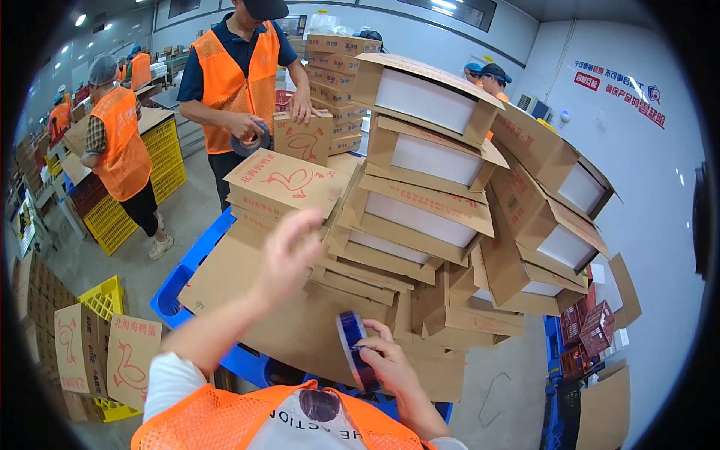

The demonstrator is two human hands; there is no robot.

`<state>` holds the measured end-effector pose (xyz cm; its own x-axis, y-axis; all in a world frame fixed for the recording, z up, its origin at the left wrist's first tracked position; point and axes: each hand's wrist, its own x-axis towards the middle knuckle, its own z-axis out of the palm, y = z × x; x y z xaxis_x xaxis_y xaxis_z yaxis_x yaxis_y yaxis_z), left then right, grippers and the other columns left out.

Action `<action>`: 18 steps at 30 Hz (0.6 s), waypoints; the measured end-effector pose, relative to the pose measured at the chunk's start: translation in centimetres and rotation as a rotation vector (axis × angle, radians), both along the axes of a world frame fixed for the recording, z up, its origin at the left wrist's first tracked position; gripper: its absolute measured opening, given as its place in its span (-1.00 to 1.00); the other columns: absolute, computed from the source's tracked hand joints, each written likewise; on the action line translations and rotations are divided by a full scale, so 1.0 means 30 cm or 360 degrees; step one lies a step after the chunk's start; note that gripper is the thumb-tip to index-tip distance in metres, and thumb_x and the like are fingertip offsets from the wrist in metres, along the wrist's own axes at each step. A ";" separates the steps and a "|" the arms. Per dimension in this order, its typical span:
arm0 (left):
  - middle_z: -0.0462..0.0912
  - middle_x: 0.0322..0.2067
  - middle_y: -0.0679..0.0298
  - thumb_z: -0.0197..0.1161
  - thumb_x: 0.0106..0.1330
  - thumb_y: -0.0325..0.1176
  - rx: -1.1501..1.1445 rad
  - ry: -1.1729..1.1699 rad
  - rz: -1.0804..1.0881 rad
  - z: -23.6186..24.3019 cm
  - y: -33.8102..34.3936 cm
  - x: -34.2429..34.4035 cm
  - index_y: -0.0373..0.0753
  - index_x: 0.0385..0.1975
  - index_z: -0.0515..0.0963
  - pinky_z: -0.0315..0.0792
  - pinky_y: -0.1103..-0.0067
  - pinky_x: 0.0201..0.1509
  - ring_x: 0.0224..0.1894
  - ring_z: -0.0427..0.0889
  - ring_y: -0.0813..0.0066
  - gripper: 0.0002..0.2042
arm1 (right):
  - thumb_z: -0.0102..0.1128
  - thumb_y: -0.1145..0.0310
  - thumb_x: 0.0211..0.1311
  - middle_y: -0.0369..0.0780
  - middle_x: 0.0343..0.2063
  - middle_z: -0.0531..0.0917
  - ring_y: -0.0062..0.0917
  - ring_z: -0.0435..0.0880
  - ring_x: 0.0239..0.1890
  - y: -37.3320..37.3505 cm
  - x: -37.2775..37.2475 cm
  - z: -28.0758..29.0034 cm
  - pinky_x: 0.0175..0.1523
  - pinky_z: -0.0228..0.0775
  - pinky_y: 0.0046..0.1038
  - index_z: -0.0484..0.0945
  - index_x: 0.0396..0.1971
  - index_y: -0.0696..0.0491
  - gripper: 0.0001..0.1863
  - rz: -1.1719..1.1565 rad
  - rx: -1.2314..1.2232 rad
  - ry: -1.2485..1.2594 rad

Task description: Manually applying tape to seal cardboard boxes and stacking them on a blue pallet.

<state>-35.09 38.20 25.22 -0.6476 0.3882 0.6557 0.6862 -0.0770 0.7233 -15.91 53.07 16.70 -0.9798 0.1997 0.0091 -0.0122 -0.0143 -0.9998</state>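
My right hand [386, 360] grips a roll of dark blue tape [352, 346] by its ring, low in front of my vest. Raised toward the boxes is my left hand [294, 251], blurred by motion, its fingers apart and nothing seen in them. Just beyond it lies a closed brown carton [259, 176] with a red duck print, on top of another carton. To the right rises a stack of cartons with open flaps [427, 161], white inserts showing in their ends. A flat cardboard sheet [225, 274] lies beneath, over a blue pallet [180, 274].
Across the pallet a co-worker in an orange vest [236, 67] holds a tape roll [251, 140] against an upright carton [300, 139]. More open cartons [532, 195] lean at the right. Duck-print cartons [127, 360] stand at lower left; red crates [596, 326] sit at far right.
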 end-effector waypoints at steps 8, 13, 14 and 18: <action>0.43 -0.57 0.50 0.09 0.15 0.01 0.0045 -0.1391 -0.0316 0.447 0.294 -0.557 -0.08 -0.43 0.44 0.18 0.74 -0.51 -0.56 0.36 0.74 -0.72 | 0.06 0.56 0.01 -0.14 0.10 0.19 -0.44 0.23 0.12 -0.010 0.086 0.010 0.12 0.11 -0.48 0.57 -0.40 0.18 -0.85 -0.0235 -0.0154 0.0164; 0.38 -0.66 0.43 0.10 0.13 -0.21 0.0002 -0.1524 -0.0426 0.476 0.375 -0.611 -0.10 -0.54 0.39 0.01 0.84 -0.77 -0.76 0.23 0.77 -0.85 | 0.06 0.64 -0.17 -0.07 0.10 0.20 -0.34 0.22 0.14 -0.022 0.173 0.112 0.18 0.04 -0.41 0.59 -0.49 0.17 -0.82 -0.0439 -0.0215 0.0558; 0.39 -0.66 0.42 0.14 0.09 -0.28 -0.0003 -0.1536 -0.0500 0.472 0.386 -0.602 -0.12 -0.56 0.37 -0.03 0.85 -0.81 -0.78 0.19 0.80 -0.87 | 0.09 0.60 -0.22 -0.05 0.09 0.21 -0.35 0.24 0.13 -0.024 0.193 0.157 0.17 0.07 -0.39 0.60 -0.51 0.16 -0.81 -0.0465 -0.0218 0.0704; 0.34 -0.68 0.40 0.18 -0.03 -0.45 0.0101 -0.1692 -0.0693 0.517 0.352 -0.330 -0.15 -0.59 0.37 -0.07 0.79 -0.81 -0.79 0.09 0.77 -0.90 | 0.35 0.30 -0.17 -0.02 0.07 0.23 -0.17 0.26 0.12 -0.007 0.266 0.320 0.12 0.23 -0.21 0.58 -0.57 0.04 -0.82 -0.0832 -0.0080 0.1115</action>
